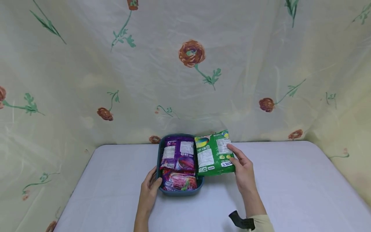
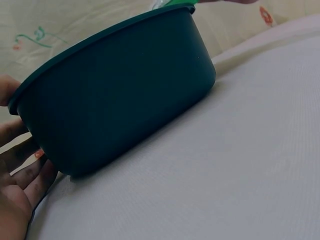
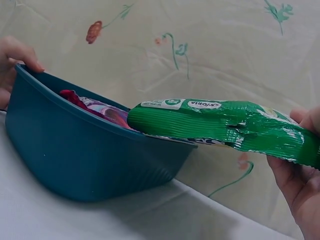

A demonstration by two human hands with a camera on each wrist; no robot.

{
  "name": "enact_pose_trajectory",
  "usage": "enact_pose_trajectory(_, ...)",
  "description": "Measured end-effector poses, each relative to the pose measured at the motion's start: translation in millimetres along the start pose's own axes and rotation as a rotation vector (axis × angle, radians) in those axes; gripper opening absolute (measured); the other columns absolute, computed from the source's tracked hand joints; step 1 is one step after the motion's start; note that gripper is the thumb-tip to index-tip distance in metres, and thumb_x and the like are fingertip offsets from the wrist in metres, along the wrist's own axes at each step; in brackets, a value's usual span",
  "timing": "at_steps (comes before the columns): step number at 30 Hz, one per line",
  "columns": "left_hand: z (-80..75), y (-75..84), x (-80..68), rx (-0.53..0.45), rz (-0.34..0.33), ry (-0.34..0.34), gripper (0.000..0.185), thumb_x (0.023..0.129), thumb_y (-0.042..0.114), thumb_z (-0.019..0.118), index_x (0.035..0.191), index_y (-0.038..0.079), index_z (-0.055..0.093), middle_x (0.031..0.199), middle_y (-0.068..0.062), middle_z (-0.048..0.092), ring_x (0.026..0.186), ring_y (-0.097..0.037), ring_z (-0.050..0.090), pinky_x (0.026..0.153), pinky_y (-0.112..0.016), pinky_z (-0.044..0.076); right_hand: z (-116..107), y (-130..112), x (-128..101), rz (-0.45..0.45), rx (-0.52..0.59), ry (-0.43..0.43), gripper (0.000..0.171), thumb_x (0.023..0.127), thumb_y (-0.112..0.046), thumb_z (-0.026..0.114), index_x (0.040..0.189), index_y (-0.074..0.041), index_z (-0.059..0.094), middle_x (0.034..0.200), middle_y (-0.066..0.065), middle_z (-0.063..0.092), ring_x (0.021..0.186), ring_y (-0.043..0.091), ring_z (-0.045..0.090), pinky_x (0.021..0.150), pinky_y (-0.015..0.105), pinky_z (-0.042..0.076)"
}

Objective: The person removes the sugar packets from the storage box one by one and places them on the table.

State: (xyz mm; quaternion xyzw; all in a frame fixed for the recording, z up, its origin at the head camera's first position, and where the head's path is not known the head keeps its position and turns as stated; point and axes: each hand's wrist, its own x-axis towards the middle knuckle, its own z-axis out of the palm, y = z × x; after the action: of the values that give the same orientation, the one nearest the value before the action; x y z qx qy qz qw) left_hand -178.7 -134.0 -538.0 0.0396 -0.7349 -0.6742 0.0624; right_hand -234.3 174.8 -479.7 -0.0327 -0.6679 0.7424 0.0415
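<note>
A dark teal plastic tub (image 1: 181, 193) stands on the table with a purple packet (image 1: 176, 158) and a pink-red packet (image 1: 180, 181) inside. My left hand (image 1: 149, 190) grips its left side; in the left wrist view the thumb is at the rim and the other fingers (image 2: 30, 172) lie along the outer wall. My right hand (image 1: 243, 169) pinches a green snack packet (image 1: 214, 154) by its right edge, thumb on top and fingers beneath. In the right wrist view the green packet (image 3: 200, 120) is held almost flat, its far end overlapping the tub's rim (image 3: 145, 134).
The table has a white cover (image 1: 290, 187). Behind it hangs a cream curtain (image 1: 232, 106) printed with flowers, close to the table's back edge and the tub. A black strap (image 1: 242, 221) sits at my right wrist, by a beige sleeve (image 1: 262, 224).
</note>
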Motion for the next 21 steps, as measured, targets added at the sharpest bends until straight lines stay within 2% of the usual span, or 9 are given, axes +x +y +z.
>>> enact_pose_trajectory(8, -2.7, -0.7, -0.9, 0.027, 0.004, 0.008, 0.052, 0.095, 0.025, 0.054, 0.143, 0.013, 0.039, 0.146, -0.013, 0.043, 0.135, -0.029, 0.041, 0.110, -0.039, 0.035, -1, 3, 2, 0.003, 0.020, 0.003, 0.044, 0.096, -0.002, 0.041, 0.138, -0.015, 0.049, 0.152, 0.000, 0.035, 0.129, 0.015, 0.042, 0.087, 0.014, 0.050)
enact_pose_trajectory(21, 0.7, -1.5, 0.6, 0.007, 0.007, -0.001, 0.051, 0.095, 0.022, 0.054, 0.143, 0.012, 0.039, 0.145, -0.014, 0.043, 0.134, -0.029, 0.042, 0.110, -0.039, 0.034, -11, 5, 5, 0.023, 0.023, 0.029, 0.045, 0.097, -0.001, 0.040, 0.138, -0.015, 0.048, 0.152, 0.001, 0.035, 0.125, 0.012, 0.044, 0.086, 0.013, 0.049)
